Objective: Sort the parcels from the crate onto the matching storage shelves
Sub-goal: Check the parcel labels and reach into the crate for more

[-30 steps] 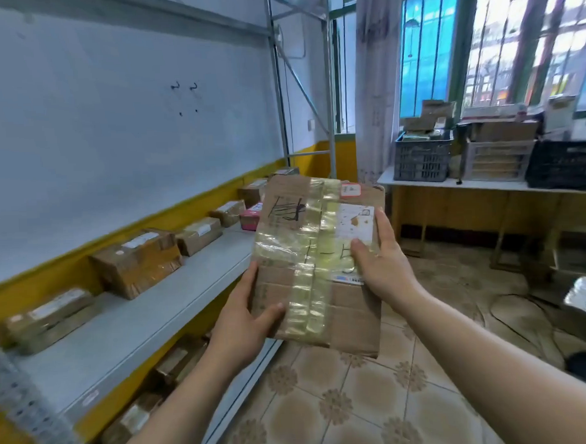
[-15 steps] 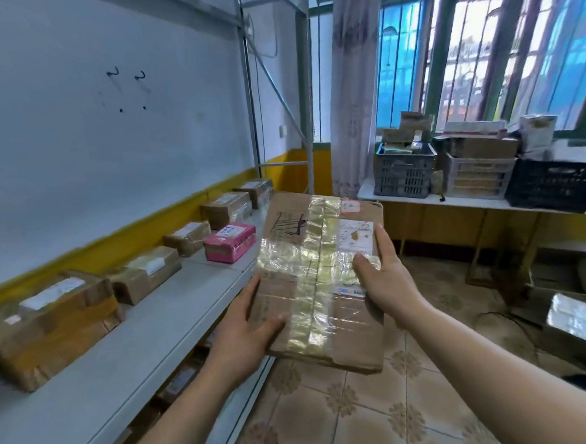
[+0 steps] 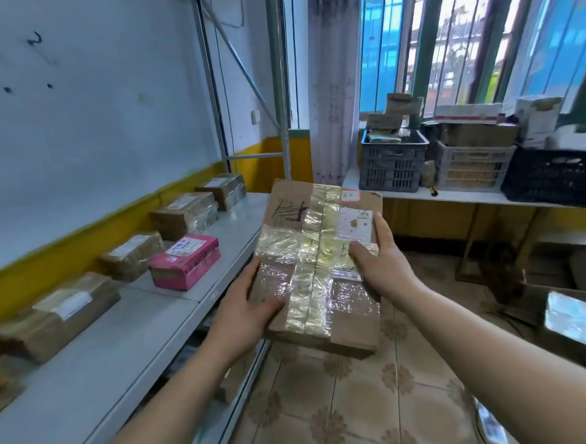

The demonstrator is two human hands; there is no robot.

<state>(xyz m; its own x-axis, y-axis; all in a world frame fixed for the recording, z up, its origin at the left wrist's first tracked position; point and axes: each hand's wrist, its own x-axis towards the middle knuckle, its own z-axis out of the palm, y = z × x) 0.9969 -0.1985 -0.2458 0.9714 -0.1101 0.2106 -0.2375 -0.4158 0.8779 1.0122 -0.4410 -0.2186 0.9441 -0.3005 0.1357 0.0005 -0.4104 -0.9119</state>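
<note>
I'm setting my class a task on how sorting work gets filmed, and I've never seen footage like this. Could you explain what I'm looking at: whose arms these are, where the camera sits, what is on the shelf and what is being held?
There is no machine here. The two bare arms belong to a person, and the camera is worn on their head, looking forward and down. That is why the view is so wide and bends at the edges. The left hand and right hand grip a flat brown cardboard parcel crossed with clear tape, held in the air beside a grey shelf. On that shelf lie several brown taped parcels and one pink box. Further back, a table under the window carries plastic crates holding more parcels.
</note>
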